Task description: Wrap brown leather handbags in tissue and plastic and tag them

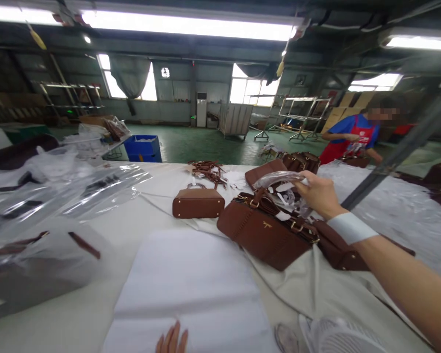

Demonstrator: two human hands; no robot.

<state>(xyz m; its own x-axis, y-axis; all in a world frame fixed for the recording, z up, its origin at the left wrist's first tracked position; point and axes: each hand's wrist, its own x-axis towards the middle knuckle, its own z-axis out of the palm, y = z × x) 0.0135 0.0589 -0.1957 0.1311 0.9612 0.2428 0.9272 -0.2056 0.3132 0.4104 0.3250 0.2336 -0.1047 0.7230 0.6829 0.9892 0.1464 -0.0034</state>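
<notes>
My right hand, with a pale band at the wrist, is closed on the plastic-wrapped handle of a brown handbag. The bag leans on the table with its gold emblem facing me. At the bottom of the view, my left hand lies with fingers apart on a large white sheet. Beyond the sheet a smaller brown bag rests with its studded base toward me.
Brown straps lie at the table's far edge. Plastic-wrapped bags fill the left side. More brown bags sit at right beside a slanted metal post. A person in a red apron stands beyond.
</notes>
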